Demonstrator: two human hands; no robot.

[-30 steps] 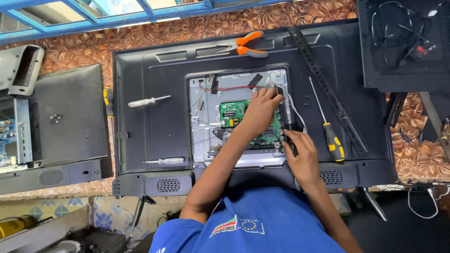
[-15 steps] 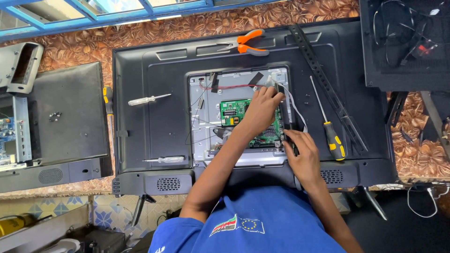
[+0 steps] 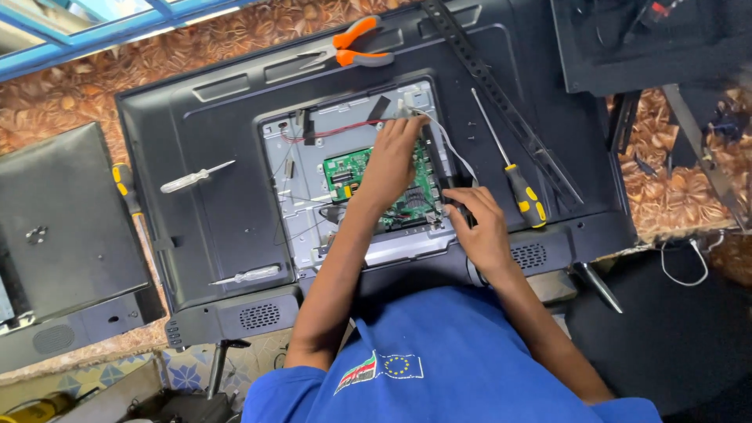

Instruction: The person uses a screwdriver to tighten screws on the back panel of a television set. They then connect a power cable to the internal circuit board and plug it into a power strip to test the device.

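Patterned brown cloth is carrying the opened television [image 3: 196, 180], where your left hand [image 3: 392, 160] is pressing flat on the green circuit board [image 3: 348, 168] while your right hand [image 3: 478, 227] is gripping a dark tool, risking snagged white wires [image 3: 450, 145].

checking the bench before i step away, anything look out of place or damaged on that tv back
Nothing looks broken. The odd part is the clutter: orange-handled pliers, a long yellow-handled screwdriver and two clear-handled screwdrivers lie loose on the open television back. The left hand covers the green circuit board, so part of it is hidden.
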